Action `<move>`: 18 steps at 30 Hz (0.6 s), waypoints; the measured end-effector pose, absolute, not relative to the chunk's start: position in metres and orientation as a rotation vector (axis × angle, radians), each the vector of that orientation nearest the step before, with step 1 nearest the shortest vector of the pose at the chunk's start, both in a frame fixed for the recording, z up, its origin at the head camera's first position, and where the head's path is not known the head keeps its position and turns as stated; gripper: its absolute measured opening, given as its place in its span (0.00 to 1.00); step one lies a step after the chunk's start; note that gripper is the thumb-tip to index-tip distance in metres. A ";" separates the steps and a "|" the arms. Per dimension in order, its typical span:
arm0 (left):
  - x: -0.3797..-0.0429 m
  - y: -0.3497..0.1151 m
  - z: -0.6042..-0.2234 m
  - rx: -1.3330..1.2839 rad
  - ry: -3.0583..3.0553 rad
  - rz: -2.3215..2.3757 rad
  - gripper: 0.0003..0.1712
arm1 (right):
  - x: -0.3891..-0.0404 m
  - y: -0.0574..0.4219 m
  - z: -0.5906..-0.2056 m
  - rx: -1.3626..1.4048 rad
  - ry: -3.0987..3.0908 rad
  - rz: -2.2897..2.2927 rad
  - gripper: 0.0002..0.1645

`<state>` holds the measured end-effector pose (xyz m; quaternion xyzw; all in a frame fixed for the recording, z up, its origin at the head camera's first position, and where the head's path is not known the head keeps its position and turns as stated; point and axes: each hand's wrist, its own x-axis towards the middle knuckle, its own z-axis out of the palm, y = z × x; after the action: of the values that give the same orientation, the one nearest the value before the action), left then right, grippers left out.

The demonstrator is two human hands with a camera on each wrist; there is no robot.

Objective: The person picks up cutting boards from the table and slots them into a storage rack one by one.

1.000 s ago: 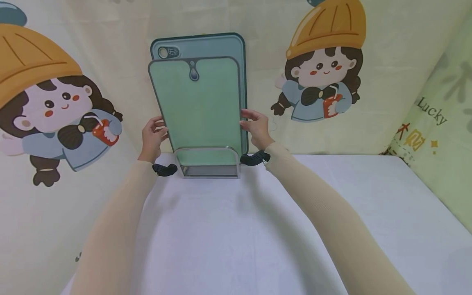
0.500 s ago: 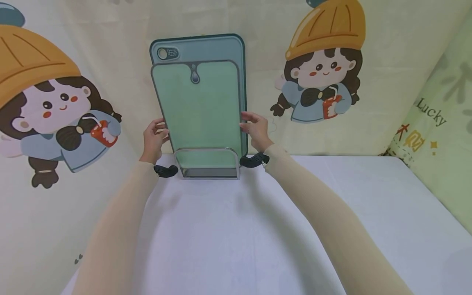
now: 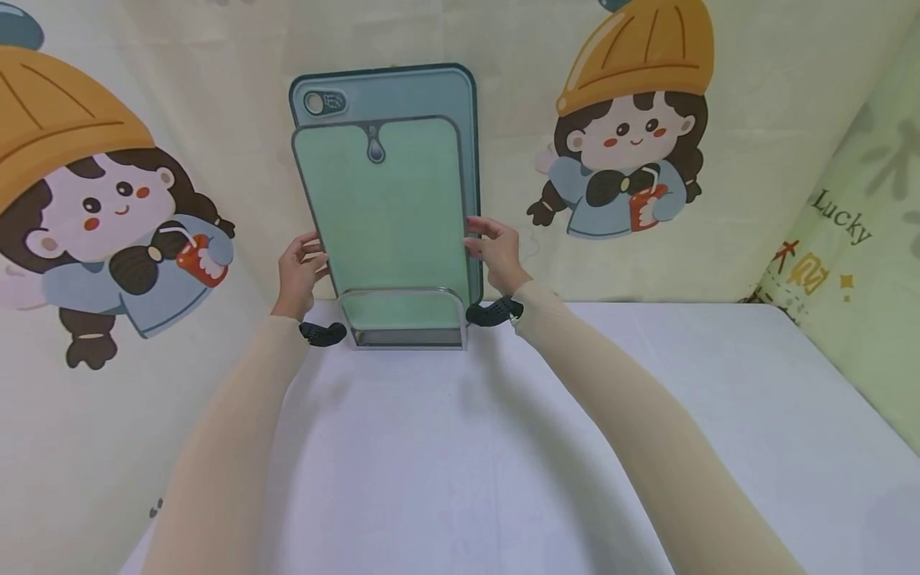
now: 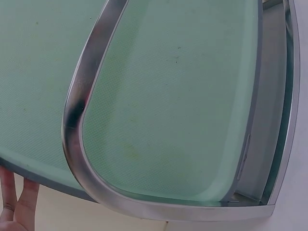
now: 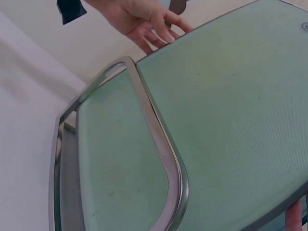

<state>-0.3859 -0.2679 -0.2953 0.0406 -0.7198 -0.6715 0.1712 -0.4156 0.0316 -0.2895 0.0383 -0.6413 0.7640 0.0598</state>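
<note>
A light green cutting board (image 3: 388, 216) with grey edging and a teardrop hole stands upright in a silver metal rack (image 3: 402, 289). My left hand (image 3: 296, 271) pinches its left edge; my right hand (image 3: 501, 254) grips the opposite edge at similar height. The left wrist view shows the board's lower part behind the rack's curved front bar (image 4: 72, 125), with a narrow gap under the board, and two left fingers (image 4: 25, 207) at its side. In the right wrist view the left hand (image 5: 144, 21) appears at the far edge, and right fingertips (image 5: 293, 219) show low right.
Behind the green board stands a larger blue-grey cutting board (image 3: 410, 92) with a handle hole at its upper left. The rack sits near the back of the white table (image 3: 446, 447), close to a printed cloth backdrop (image 3: 513, 72).
The green board has slid slightly down into the rack, both hands lowering with it. In the last half second its top has shifted a little left.
</note>
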 end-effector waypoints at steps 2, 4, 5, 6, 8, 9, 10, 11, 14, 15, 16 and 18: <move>-0.389 -0.269 -0.297 0.118 -2.043 -1.908 0.21 | -0.416 0.032 -0.290 0.110 -1.945 2.312 0.23; -0.393 -0.271 -0.300 0.128 -2.043 -1.909 0.21 | -0.416 0.031 -0.290 0.105 -1.946 2.313 0.23; -0.395 -0.273 -0.301 0.137 -2.044 -1.908 0.22 | -0.416 0.031 -0.290 0.108 -1.949 2.309 0.23; -0.397 -0.273 -0.302 0.145 -2.042 -1.909 0.22 | -0.417 0.031 -0.290 0.106 -1.951 2.310 0.23; -0.400 -0.275 -0.304 0.164 -2.046 -1.907 0.22 | -0.417 0.031 -0.289 0.109 -1.958 2.312 0.23; -0.401 -0.275 -0.305 0.170 -2.051 -1.906 0.22 | -0.418 0.031 -0.289 0.108 -1.963 2.313 0.23; -0.402 -0.276 -0.305 0.174 -2.053 -1.906 0.23 | -0.418 0.032 -0.289 0.108 -1.966 2.316 0.23; -0.402 -0.276 -0.305 0.176 -2.055 -1.908 0.23 | -0.419 0.032 -0.289 0.110 -1.972 2.315 0.23; -0.403 -0.276 -0.305 0.176 -2.065 -1.907 0.23 | -0.419 0.033 -0.289 0.105 -1.972 2.327 0.23; -0.403 -0.275 -0.305 0.175 -2.068 -1.906 0.23 | -0.420 0.033 -0.289 0.103 -1.973 2.330 0.23; -0.403 -0.275 -0.305 0.175 -2.069 -1.903 0.23 | -0.420 0.033 -0.289 0.104 -1.974 2.330 0.23; -0.403 -0.275 -0.306 0.178 -2.073 -1.895 0.23 | -0.419 0.033 -0.289 0.100 -1.979 2.333 0.23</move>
<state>-0.4035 -0.2750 -0.3056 0.0624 -0.7267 -0.6644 0.1632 -0.4194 0.0335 -0.2890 0.0326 -0.6461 0.7615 0.0404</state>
